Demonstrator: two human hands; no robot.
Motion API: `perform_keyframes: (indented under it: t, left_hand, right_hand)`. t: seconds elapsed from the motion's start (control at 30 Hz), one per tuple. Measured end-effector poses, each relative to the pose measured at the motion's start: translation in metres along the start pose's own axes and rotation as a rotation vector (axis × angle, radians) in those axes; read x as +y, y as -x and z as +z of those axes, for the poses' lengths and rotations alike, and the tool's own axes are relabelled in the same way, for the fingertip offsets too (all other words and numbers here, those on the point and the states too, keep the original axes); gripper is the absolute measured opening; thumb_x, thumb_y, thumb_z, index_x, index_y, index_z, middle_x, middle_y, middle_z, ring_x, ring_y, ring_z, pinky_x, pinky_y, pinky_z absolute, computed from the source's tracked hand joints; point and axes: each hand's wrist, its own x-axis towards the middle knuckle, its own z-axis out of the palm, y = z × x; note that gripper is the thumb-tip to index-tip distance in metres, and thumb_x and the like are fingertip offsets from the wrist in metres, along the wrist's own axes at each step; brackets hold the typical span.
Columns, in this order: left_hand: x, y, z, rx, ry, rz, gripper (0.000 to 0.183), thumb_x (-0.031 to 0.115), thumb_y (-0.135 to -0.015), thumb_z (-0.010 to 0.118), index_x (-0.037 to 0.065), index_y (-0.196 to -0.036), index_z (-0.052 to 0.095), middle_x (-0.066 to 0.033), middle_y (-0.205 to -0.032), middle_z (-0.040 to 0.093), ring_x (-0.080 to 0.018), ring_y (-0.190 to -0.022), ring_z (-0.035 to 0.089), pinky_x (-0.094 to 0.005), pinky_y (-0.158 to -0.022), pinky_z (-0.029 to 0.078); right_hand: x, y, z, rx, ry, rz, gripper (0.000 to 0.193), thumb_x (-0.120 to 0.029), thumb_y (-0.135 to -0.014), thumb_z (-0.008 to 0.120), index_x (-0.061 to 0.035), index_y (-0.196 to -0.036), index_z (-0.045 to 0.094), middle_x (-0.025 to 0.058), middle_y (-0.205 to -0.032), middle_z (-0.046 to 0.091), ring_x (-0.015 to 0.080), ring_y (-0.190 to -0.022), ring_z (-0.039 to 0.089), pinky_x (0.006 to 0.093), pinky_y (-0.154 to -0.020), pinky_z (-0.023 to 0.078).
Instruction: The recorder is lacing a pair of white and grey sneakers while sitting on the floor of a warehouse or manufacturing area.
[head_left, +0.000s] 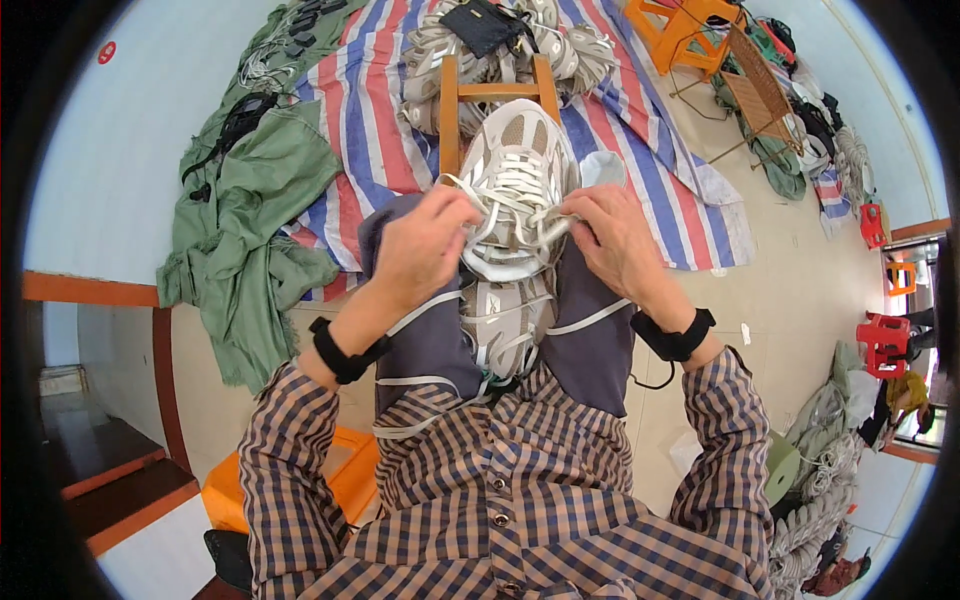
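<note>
A white and beige sneaker (521,150) rests toe-away in front of my knees, against a wooden frame (449,110). Its pale shoelace (517,200) crosses the tongue in loose rows. My left hand (425,240) is closed in a pinch at the shoe's left side, on a strand of the lace. On the other side, my right hand (615,235) pinches the lace near the shoe's opening. Both fingertips are partly hidden. A second sneaker (505,318) lies between my thighs, and loose white laces (420,312) drape over my trousers.
Many similar sneakers (425,60) are heaped on a striped tarp (360,130), with a black pouch (487,27) on top. Green cloth (250,220) lies at left. An orange stool (235,490) stands beside me; red stools (883,345) and more shoes (815,520) are at right.
</note>
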Motion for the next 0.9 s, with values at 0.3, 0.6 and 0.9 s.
perform_keyframes:
  t: [0.3,0.6,0.9]
  left_hand:
    - [-0.016,-0.014,0.020,-0.124,-0.131,-0.043,0.014,0.008,-0.081,0.057,0.010,-0.095,0.054,-0.0092,-0.090,0.057,-0.0308,-0.081,0.059,-0.0387,-0.066,0.047]
    - [-0.015,-0.009,0.016,-0.063,-0.213,0.017,0.014,0.008,-0.079,0.058,0.008,-0.091,0.052,-0.0095,-0.089,0.052,-0.0289,-0.074,0.058,-0.0390,-0.063,0.046]
    - [-0.018,-0.016,0.017,-0.139,-0.049,-0.058,0.013,0.006,-0.079,0.053,0.008,-0.092,0.050,-0.0101,-0.089,0.052,-0.0289,-0.081,0.058,-0.0392,-0.066,0.046]
  right_hand:
    - [-0.001,-0.006,0.015,-0.183,0.124,0.020,0.015,-0.006,-0.077,0.058,-0.0093,-0.092,0.057,0.0073,-0.082,0.060,0.0255,-0.087,0.057,0.0423,-0.094,0.036]
    - [0.081,0.017,-0.062,0.133,0.481,0.233,0.014,-0.003,-0.074,0.056,-0.0110,-0.086,0.057,0.0084,-0.077,0.060,0.0273,-0.083,0.058,0.0421,-0.085,0.038]
    - [0.045,0.023,-0.031,0.089,0.213,0.276,0.029,0.000,-0.075,0.060,-0.0060,-0.103,0.058,0.0136,-0.104,0.057,0.0322,-0.100,0.054,0.0405,-0.086,0.041]
